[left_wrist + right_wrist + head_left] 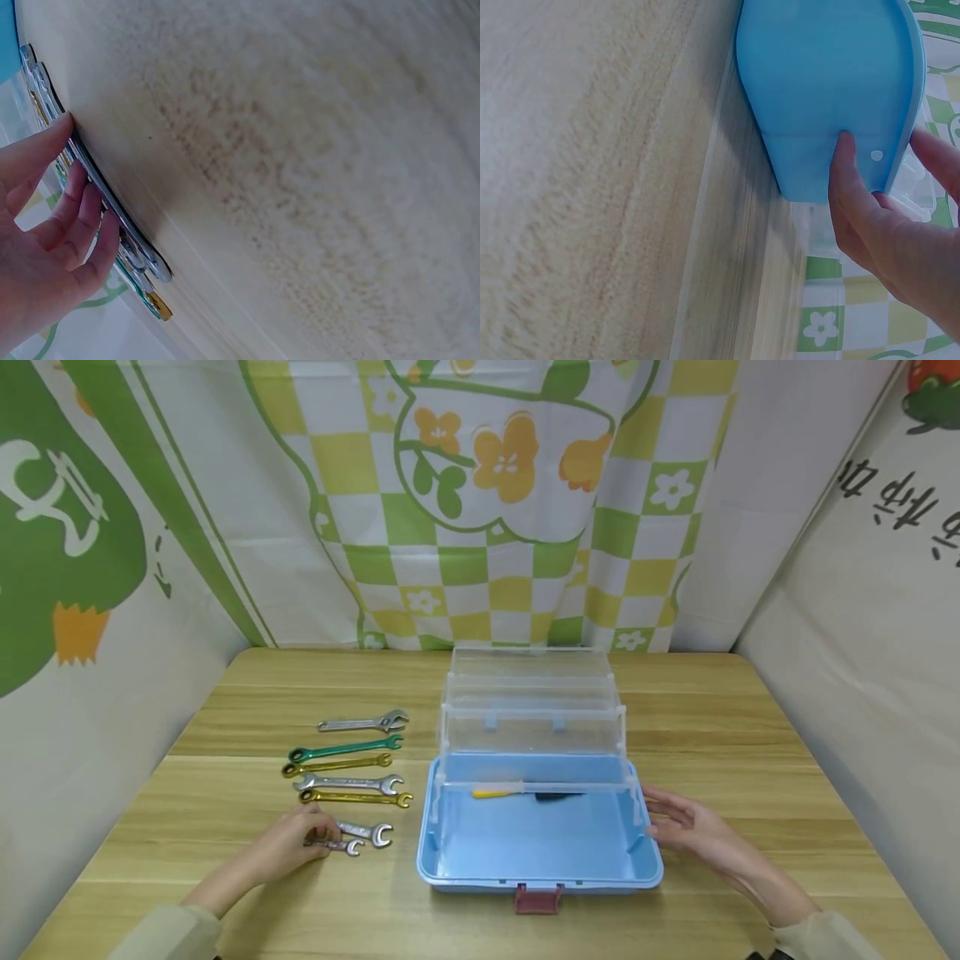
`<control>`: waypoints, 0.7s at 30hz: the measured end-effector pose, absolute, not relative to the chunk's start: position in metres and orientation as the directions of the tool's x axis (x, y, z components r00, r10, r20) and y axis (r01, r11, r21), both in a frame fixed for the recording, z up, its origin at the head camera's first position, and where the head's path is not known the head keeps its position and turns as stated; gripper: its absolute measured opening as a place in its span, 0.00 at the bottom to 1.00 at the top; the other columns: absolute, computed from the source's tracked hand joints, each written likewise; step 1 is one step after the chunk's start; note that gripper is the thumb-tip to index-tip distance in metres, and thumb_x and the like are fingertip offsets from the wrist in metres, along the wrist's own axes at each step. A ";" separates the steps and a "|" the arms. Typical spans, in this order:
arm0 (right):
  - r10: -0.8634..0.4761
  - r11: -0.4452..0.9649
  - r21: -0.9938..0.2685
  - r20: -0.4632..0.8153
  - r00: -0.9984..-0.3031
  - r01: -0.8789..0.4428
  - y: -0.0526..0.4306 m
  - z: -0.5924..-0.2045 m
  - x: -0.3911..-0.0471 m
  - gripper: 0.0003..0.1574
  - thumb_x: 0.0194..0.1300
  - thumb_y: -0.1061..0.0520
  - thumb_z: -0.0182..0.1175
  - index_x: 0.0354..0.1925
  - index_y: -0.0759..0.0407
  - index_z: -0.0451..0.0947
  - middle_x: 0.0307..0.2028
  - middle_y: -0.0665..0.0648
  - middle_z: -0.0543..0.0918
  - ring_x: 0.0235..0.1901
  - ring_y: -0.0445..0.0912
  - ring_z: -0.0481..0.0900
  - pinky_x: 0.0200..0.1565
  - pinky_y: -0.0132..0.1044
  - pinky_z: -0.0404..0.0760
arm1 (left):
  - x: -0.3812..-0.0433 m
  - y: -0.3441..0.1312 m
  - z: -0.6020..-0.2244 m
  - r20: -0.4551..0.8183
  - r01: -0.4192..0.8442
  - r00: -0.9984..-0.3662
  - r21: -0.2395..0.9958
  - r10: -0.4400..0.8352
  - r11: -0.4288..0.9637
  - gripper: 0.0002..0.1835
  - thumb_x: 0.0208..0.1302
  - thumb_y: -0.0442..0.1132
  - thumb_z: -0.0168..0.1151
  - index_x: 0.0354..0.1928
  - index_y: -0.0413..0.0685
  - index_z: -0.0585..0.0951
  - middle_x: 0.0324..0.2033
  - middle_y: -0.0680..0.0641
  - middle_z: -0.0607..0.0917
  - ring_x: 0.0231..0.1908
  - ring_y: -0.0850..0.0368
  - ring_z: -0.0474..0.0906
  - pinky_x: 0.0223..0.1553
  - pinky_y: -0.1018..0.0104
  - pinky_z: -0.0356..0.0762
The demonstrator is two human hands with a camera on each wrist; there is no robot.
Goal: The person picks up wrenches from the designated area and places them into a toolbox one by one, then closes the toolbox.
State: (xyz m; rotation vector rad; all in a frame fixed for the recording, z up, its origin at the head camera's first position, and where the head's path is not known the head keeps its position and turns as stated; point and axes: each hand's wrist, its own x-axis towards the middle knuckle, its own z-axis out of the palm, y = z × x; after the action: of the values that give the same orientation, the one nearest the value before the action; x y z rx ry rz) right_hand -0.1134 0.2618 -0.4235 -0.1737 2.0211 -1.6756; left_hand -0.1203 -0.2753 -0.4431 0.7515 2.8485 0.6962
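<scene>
In the head view my left hand (300, 837) is over the nearest wrenches, thumb and fingers around a small open-end wrench (351, 847) lying on the table. Just beyond it lies a larger silver wrench (375, 834), partly covered by my fingers. The left wrist view shows the fingertips (111, 214) against the metal. My right hand (693, 827) is beside a light blue toolbox (450, 887). Its straight fingers rest on the outer side wall, with the thumb at the rim. Clear trays (536, 731) stand raised at the toolbox's back.
Farther back lie gold wrenches (356, 797), a silver double-ended wrench (348, 783), a green wrench (345, 749) and an adjustable wrench (360, 723). A yellow handle (491, 793) and a black object (555, 796) lie in the toolbox. A dark red latch (537, 900) hangs at its front.
</scene>
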 end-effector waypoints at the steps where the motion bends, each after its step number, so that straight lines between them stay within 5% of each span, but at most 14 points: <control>1: -0.410 0.227 -0.949 -0.296 -0.863 0.218 0.262 -0.424 -0.113 0.43 0.62 0.58 0.53 0.65 0.72 0.41 0.61 0.77 0.50 0.55 0.58 0.66 0.49 0.41 0.73 | -0.120 -0.275 -0.443 0.001 0.435 -0.872 0.463 0.490 0.772 0.09 0.44 0.31 0.65 0.28 0.51 0.78 0.25 0.57 0.69 0.28 0.63 0.64 0.28 0.70 0.64; 21: -0.413 0.194 -0.951 -0.302 -0.859 0.240 0.262 -0.425 -0.113 0.43 0.62 0.59 0.52 0.65 0.72 0.40 0.62 0.77 0.48 0.56 0.58 0.65 0.50 0.41 0.72 | -0.125 -0.280 -0.447 0.026 0.465 -0.827 0.593 0.562 0.657 0.10 0.44 0.26 0.64 0.28 0.45 0.76 0.27 0.54 0.72 0.27 0.64 0.67 0.27 0.71 0.69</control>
State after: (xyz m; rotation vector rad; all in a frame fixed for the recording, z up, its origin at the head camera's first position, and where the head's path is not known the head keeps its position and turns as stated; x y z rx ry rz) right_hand -0.1134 0.2621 -0.4247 -0.1606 1.9741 -1.7133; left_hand -0.1253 -0.2797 -0.4465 0.8470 2.7115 0.9036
